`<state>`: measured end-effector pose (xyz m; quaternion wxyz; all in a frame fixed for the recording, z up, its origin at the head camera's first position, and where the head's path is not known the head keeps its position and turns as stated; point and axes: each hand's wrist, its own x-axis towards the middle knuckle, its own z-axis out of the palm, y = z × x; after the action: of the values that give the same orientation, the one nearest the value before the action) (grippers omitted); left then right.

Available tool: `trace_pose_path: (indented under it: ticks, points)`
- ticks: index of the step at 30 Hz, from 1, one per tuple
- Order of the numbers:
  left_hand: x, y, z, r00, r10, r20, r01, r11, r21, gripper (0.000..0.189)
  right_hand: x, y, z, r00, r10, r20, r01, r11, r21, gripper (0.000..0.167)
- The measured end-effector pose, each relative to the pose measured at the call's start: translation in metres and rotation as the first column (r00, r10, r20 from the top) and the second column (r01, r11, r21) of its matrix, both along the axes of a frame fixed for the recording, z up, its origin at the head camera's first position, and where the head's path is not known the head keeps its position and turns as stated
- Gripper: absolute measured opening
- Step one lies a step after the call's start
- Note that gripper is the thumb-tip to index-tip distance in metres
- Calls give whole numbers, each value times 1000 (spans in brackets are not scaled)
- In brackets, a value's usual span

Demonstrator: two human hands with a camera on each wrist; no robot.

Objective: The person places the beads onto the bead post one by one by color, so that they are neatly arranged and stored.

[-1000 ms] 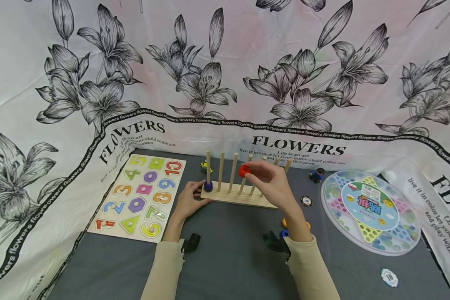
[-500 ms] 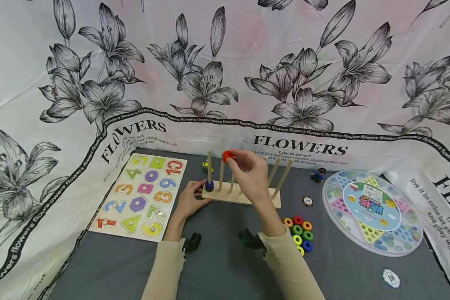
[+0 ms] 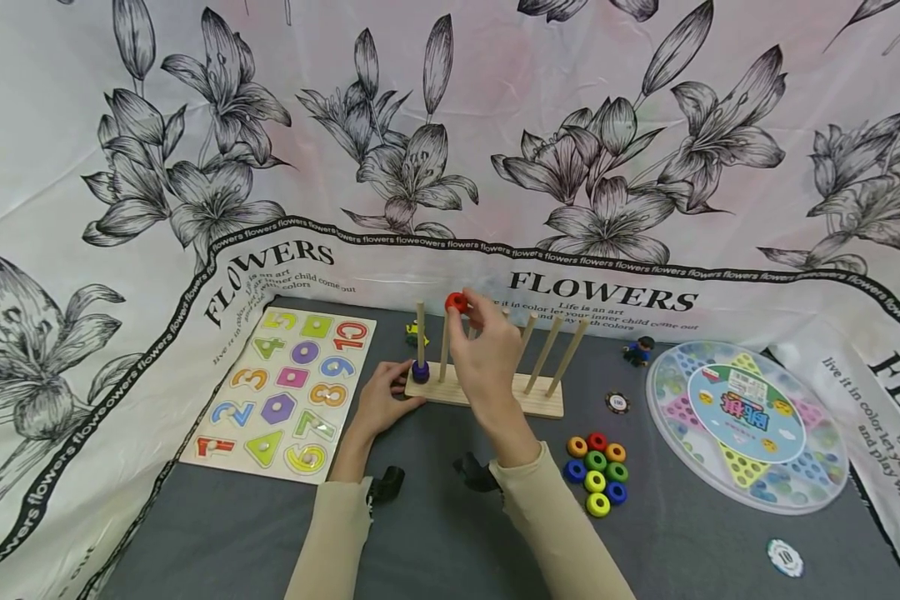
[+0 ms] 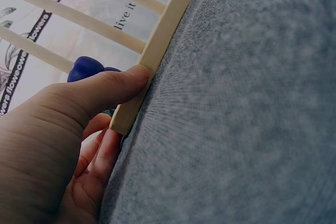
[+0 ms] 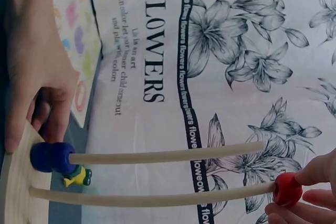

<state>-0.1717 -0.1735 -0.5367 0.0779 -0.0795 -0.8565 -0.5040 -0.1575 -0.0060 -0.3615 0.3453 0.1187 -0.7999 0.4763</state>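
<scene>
A wooden peg stand (image 3: 540, 403) with several upright pegs lies across the table. Dark blue rings (image 3: 420, 372) sit at the bottom of its leftmost peg. My left hand (image 3: 379, 402) grips the stand's left end, thumb on the front edge and fingers behind, as the left wrist view (image 4: 79, 108) shows. Between thumb and fingers, my right hand (image 3: 489, 346) pinches a red ring (image 5: 288, 189). That ring is right at the tip of the second peg (image 5: 152, 199) from the left. Part of the stand is hidden behind the right hand.
Several coloured rings (image 3: 596, 460) lie in a cluster right of the stand. A number puzzle board (image 3: 322, 350) is at left, a round Chinese checkers board (image 3: 817, 483) at right. Poker chips (image 3: 617, 403), a toy figure (image 3: 637, 351) and a small yellow toy (image 3: 412, 335) lie about.
My right hand has carried the red ring leftward and up to the second peg's tip, uncovering the ring cluster. The left hand keeps its grip on the stand.
</scene>
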Motion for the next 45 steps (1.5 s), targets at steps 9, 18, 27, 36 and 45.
trace_pose_path:
  ticks: [9,18,27,36,45]
  points:
    - [0,0,0,1000,-6,4,6,1000,-6,66,-4,-8,3,998,35,55,-35,999,0,28]
    - [0,0,2,1000,-2,24,2,1000,4,66,-4,-11,-8,996,28,88,-30,999,23,27]
    - [1,0,1,1000,-6,0,6,1000,-3,64,0,-8,-40,985,102,139,-96,994,-49,29]
    - [1,-1,1,1000,0,8,0,1000,6,65,1,-12,-98,968,109,227,-105,994,-29,32]
    - [2,0,1,1000,-3,1,3,1000,-16,66,1,-11,-124,941,64,333,-86,995,51,32]
